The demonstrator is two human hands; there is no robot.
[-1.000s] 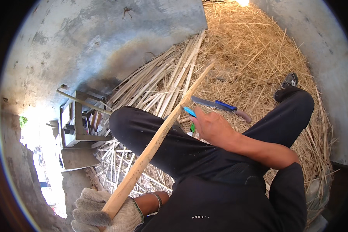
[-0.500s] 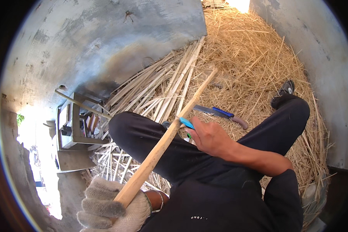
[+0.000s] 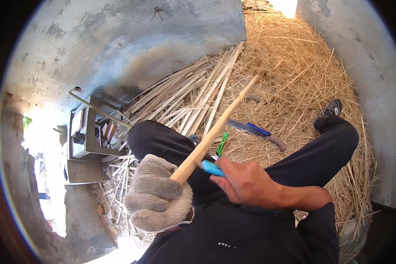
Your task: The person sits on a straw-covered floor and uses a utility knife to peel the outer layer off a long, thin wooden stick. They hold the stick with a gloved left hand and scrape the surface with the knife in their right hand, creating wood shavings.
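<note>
My left hand (image 3: 156, 196), in a knitted grey-white work glove, is closed round the lower end of a long peeled wooden stick (image 3: 220, 123). The stick slants up and away to the right, its far tip thinner and slightly bent. Bare, my right hand (image 3: 246, 182) is wrapped round a light-blue cutter knife (image 3: 213, 168). The knife's front end meets the stick's right side, a little above the glove; its blade is too small to make out clearly.
Beyond my crossed legs lie a saw (image 3: 255, 131) with a brown handle, a blue tool (image 3: 258, 129) beside it and a green cutter-like tool (image 3: 222, 144). Straw (image 3: 290, 61) covers the floor. Split wooden strips (image 3: 198, 94) lean by the wall, near a small cabinet (image 3: 90, 132).
My left hand has risen and moved right with the stick. My right hand has slid the knife down along the stick, closer to the glove. The green tool has come into view.
</note>
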